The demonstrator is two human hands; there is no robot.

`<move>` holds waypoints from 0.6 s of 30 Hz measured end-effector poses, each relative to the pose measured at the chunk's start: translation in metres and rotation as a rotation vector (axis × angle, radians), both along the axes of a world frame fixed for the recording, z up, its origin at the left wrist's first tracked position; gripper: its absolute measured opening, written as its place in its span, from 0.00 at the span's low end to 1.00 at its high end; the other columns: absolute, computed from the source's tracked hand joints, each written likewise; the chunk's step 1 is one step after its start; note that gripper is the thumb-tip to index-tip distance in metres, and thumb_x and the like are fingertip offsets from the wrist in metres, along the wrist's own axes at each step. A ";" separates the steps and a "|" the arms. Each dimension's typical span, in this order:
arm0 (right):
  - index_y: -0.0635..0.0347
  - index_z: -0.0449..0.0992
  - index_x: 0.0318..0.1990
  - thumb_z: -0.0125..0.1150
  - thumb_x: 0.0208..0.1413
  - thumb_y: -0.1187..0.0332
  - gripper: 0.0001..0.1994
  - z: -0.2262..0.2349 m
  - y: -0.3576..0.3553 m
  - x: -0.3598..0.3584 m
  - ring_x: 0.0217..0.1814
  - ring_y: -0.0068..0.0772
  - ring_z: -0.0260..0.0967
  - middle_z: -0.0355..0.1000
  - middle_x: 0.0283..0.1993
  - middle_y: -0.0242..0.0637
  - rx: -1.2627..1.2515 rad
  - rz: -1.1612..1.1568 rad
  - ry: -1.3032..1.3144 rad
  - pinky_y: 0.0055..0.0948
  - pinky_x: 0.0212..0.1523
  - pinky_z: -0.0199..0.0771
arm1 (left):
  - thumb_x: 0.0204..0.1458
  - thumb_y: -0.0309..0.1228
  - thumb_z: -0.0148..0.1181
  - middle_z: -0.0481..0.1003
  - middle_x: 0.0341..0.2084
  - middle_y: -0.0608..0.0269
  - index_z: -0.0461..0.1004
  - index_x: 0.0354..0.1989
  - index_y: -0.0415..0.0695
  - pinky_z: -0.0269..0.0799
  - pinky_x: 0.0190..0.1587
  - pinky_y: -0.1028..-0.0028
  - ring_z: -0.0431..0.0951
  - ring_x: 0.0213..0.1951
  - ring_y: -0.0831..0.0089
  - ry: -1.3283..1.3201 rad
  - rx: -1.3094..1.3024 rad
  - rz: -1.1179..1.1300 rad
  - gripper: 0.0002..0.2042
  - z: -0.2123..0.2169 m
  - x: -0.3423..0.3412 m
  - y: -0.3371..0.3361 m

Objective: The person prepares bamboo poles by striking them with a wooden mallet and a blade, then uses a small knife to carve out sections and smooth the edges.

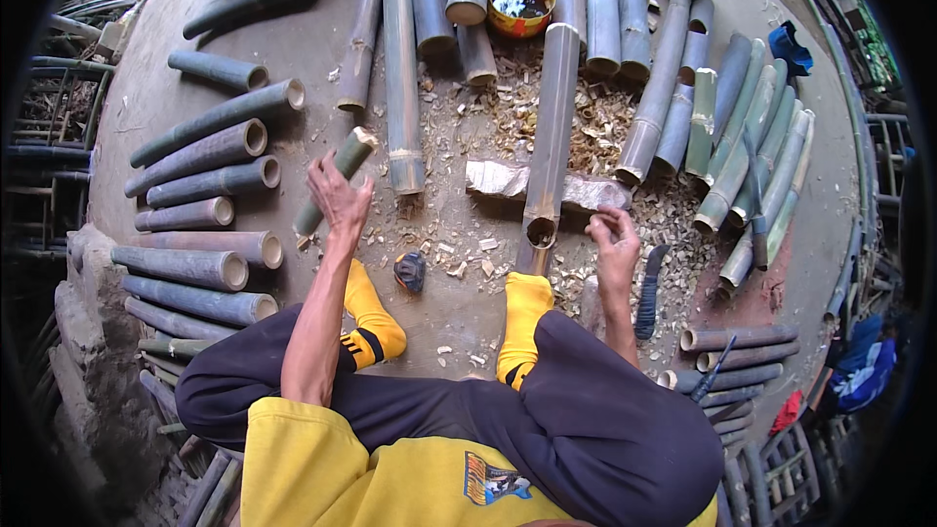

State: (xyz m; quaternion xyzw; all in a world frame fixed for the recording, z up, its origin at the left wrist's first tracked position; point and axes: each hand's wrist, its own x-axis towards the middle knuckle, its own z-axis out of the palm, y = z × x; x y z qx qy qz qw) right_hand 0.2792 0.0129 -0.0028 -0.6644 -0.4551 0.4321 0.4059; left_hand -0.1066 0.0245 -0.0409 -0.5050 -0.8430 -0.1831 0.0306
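My left hand (339,200) is closed round a short green bamboo piece (349,156), held slanting over the ground at the left. Curled in above my right knee, my right hand (615,246) has its fingers bent together near the right end of a pale, rough wooden block (498,179). Whether something small is between those fingers cannot be made out. A long bamboo tube (549,137) rests across the block, its near open end close to my yellow-socked right foot (527,317). A curved dark-handled knife (648,298) lies just right of my right hand.
Bamboo tubes (210,148) lie in a row at the left, with more (747,151) at the right. A yellow-orange bucket (520,0) of dark liquid stands at the back. Wood chips (595,117) cover the ground. A small dark round object (410,272) sits between my feet.
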 end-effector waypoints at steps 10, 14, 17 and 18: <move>0.65 0.72 0.45 0.57 0.52 0.74 0.13 0.004 -0.070 -0.007 0.34 0.26 0.72 0.74 0.34 0.38 -0.202 0.150 -0.192 0.26 0.36 0.72 | 0.30 0.35 0.71 0.74 0.35 0.47 0.66 0.44 0.31 0.76 0.40 0.63 0.77 0.35 0.62 -0.797 -0.364 0.168 0.31 -0.071 0.028 0.084; 0.65 0.73 0.44 0.56 0.51 0.75 0.12 0.020 -0.115 0.037 0.33 0.27 0.72 0.74 0.32 0.39 -0.165 0.048 -0.279 0.26 0.36 0.72 | 0.36 0.32 0.66 0.76 0.25 0.58 0.74 0.30 0.36 0.77 0.31 0.67 0.78 0.26 0.68 -1.470 -0.339 0.023 0.14 -0.042 0.008 0.072; 0.64 0.73 0.45 0.56 0.51 0.75 0.12 0.037 -0.142 0.063 0.33 0.27 0.72 0.74 0.31 0.38 -0.232 0.010 -0.349 0.27 0.35 0.72 | 0.44 0.33 0.59 0.76 0.25 0.54 0.73 0.32 0.38 0.77 0.30 0.67 0.78 0.26 0.66 -1.674 -0.345 -0.094 0.11 -0.014 -0.002 0.056; 0.64 0.73 0.45 0.57 0.51 0.74 0.12 0.039 -0.150 0.064 0.33 0.28 0.72 0.74 0.30 0.38 -0.222 0.004 -0.363 0.27 0.35 0.72 | 0.43 0.34 0.60 0.76 0.24 0.54 0.72 0.34 0.37 0.76 0.29 0.67 0.78 0.25 0.67 -1.653 -0.336 -0.102 0.13 -0.002 -0.009 0.045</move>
